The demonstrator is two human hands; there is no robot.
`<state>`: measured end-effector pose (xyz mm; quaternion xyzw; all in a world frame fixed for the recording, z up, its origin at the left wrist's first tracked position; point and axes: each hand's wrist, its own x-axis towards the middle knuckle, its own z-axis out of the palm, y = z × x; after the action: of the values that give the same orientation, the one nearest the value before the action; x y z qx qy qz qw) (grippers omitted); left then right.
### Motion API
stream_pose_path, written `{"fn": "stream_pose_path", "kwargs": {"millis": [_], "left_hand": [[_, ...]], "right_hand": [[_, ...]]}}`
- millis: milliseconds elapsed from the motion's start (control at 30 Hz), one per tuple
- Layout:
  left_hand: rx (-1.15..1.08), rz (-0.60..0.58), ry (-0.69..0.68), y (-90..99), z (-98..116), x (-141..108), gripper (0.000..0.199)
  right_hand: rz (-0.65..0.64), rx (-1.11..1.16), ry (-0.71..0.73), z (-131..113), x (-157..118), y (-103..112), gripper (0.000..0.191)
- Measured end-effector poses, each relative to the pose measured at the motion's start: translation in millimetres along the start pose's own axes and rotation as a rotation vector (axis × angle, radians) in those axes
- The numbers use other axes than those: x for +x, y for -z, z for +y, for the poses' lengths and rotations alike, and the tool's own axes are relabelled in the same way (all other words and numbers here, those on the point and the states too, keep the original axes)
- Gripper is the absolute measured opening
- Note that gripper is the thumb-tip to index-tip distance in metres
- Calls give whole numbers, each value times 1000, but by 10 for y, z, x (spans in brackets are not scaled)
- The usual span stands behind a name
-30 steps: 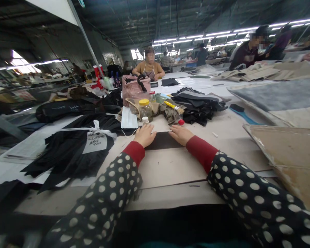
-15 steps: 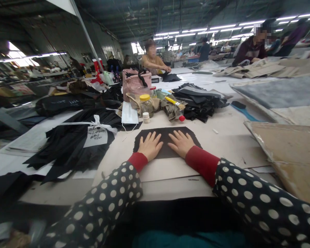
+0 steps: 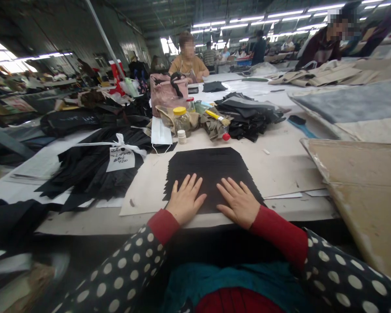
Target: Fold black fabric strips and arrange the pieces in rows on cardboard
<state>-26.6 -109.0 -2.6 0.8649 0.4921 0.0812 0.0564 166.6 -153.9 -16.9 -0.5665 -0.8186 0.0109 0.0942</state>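
Black fabric pieces [image 3: 208, 167] lie fanned in overlapping layers on a pale sheet [image 3: 276, 174], their stepped edges showing at both sides. My left hand [image 3: 186, 198] rests flat on the near left part of them, fingers spread. Opposite it, my right hand [image 3: 237, 200] is pressed flat on the near right part, fingers also apart. Neither hand grips anything. Past the fabric stand a small white bottle [image 3: 181, 137] and a jar with a yellow lid [image 3: 181, 121]. A yellow-handled brush [image 3: 217, 117] lies beside them on a crumpled brown wrap.
To the left is a tied black fabric bundle [image 3: 91, 165] with a handwritten tag [image 3: 120, 159]. A face mask [image 3: 161, 131] hangs near the pink bag [image 3: 167, 95]. Cardboard [image 3: 361, 191] borders the right side. A co-worker [image 3: 187, 65] sits across the table.
Both hands have slid toward me over the fabric. The black pieces, a narrower dark patch before, now spread into a taller fan with stepped layers. The view has shifted slightly.
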Motion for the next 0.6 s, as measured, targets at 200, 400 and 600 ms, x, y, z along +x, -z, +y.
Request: {"fn": "stream_pose_path", "kwargs": {"millis": [200,400,600], "left_hand": [[-61,-71,-122,108,-128,-143,48],[-131,-3,-49,327,-447,-360,41],[-173,-120,21,482,-607,-254,29]], "right_hand": [[-181,131,47,267,-62,402,55],[-161,37,-94,878,-7,1012,35],[-211,115,-20,767,7,616,33]]}}
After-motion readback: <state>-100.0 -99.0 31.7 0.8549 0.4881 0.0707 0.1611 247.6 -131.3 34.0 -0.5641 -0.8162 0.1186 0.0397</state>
